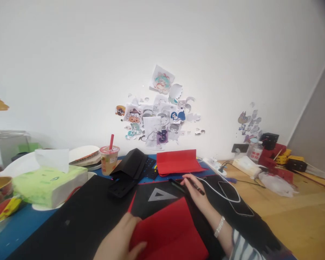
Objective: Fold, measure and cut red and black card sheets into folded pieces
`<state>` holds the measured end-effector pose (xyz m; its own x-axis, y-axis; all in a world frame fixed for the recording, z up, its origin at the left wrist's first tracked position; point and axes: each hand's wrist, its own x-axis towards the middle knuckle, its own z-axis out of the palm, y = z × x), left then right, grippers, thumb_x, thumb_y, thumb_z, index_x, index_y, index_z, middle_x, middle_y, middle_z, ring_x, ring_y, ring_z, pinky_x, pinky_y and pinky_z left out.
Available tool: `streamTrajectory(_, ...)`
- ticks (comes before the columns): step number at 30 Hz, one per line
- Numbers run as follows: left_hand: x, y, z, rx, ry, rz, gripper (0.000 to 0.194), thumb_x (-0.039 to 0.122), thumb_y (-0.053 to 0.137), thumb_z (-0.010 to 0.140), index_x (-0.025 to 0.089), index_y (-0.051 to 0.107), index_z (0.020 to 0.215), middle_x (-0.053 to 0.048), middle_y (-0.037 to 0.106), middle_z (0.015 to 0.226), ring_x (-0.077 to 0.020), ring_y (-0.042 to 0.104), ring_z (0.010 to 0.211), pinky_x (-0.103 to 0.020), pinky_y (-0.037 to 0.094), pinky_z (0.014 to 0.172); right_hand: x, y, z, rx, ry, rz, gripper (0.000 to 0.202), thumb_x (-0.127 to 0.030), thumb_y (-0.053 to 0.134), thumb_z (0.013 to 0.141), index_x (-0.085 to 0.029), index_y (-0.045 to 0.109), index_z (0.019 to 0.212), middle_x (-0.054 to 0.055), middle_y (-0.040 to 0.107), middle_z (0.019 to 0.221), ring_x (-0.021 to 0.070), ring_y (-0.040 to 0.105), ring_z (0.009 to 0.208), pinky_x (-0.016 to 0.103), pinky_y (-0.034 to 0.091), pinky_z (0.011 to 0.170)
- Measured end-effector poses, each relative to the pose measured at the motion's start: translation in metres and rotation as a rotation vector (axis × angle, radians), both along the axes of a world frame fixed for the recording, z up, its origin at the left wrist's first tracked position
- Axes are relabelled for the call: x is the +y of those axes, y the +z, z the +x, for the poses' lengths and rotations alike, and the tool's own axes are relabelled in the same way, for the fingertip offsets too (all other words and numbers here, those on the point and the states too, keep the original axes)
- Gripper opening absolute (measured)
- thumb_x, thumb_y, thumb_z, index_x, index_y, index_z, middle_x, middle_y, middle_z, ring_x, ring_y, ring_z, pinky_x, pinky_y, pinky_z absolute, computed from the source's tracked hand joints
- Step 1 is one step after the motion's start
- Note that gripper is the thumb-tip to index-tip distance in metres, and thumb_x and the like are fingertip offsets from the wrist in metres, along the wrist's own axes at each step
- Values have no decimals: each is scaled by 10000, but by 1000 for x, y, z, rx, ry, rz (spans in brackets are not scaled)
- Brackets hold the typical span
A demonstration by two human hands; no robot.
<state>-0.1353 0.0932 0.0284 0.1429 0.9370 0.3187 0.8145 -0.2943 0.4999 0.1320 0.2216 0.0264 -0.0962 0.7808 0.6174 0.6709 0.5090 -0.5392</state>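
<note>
We had our left hand [121, 234] pinching the red paper sheet [170, 231] by its left edge, sheet stretching rightward over the black mat [56, 216]; our right hand [198, 200], off its far right corner, pinched a dark pen [200, 190], long axis slanting nearer rightward

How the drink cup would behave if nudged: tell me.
The drink cup may tip if pushed near its lid, as it narrows toward the base. It could feel weighty if the brownish tint is drink. The protruding red straw could snag a passing hand.
</note>
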Motion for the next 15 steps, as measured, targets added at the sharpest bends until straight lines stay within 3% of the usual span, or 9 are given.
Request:
streamTrajectory(2,4,10,-10,-160,69,-39,171,381,506,781,254,594,853,-5,636,851,-201,624,785,-290,473,715,1,4,11,12,-102,20,320,-369,341,930,-194,609,932,47,638,770,196,592,743,290,436,674)
streamTrajectory(4,9,17,-19,-409,102,-50,238,480,532,762,250,579,801,12,644,779,-205,620,762,-273,463,697,3,5,21,-9,-190,42,266,-368,439,886,-197,627,809,66,616,740,228,551,773,326,403,705)
streamTrajectory(7,15,21,-25,-754,55,-65,319,546,586,710,237,574,785,36,641,701,-192,618,740,-239,458,677,5,4,29,-55,-246,52,219,-317,552,811,-205,605,630,90,584,697,264,499,821,360,364,740)
streamTrajectory(11,16,20,-25,-932,-11,-114,379,573,580,716,229,551,873,29,685,761,-182,635,745,-247,482,669,5,-3,27,-68,-210,10,248,-293,643,724,-211,548,510,87,565,645,274,488,796,378,363,735)
streamTrajectory(15,15,20,-23,-1095,-60,-153,407,552,629,691,223,542,915,17,707,803,-183,651,767,-261,493,682,3,-6,22,-3,-115,-39,304,-405,661,705,-206,559,499,87,567,630,287,506,805,408,374,763)
